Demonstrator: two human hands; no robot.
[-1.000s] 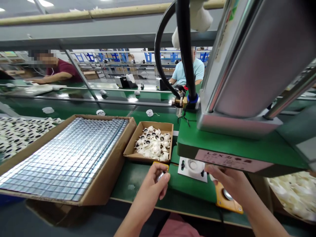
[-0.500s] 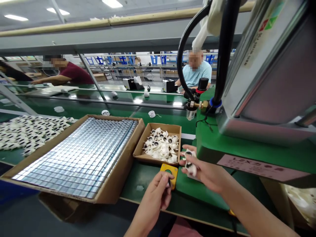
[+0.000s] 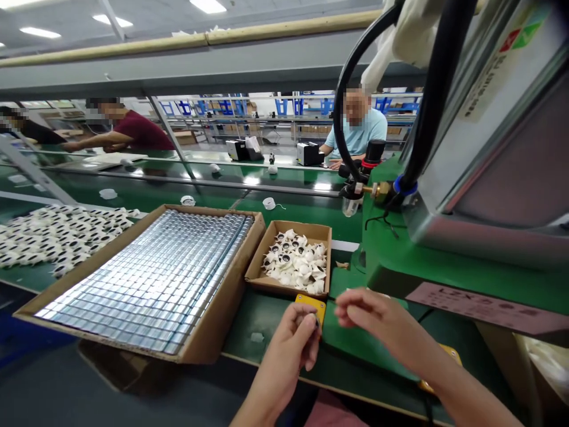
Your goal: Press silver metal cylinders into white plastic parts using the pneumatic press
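My left hand [image 3: 296,338] is closed, its thumb and fingers pinching a small dark piece [image 3: 316,320] that is mostly hidden by the fingers. It is in front of a yellow button plate [image 3: 311,303]. To its right, my right hand [image 3: 371,314] is half curled and blurred by motion above the green machine base; no part shows in its fingers. Beyond the hands is a small cardboard box [image 3: 271,286] of white plastic parts [image 3: 297,258], several with dark round centres. A large cardboard box [image 3: 200,332] on the left is packed with rows of shiny silver cylinders [image 3: 146,273].
A green press machine [image 3: 444,255] with black hoses [image 3: 344,112] stands at the right. Another yellow button plate [image 3: 451,354] is beside my right forearm. White parts [image 3: 62,234] lie spread out at far left. White caps [image 3: 269,204] sit on the belt; co-workers sit across it.
My right hand has moved down and nearer my left hand; the white parts in its fingers no longer show. My left hand still pinches its piece. The view has shifted slightly.
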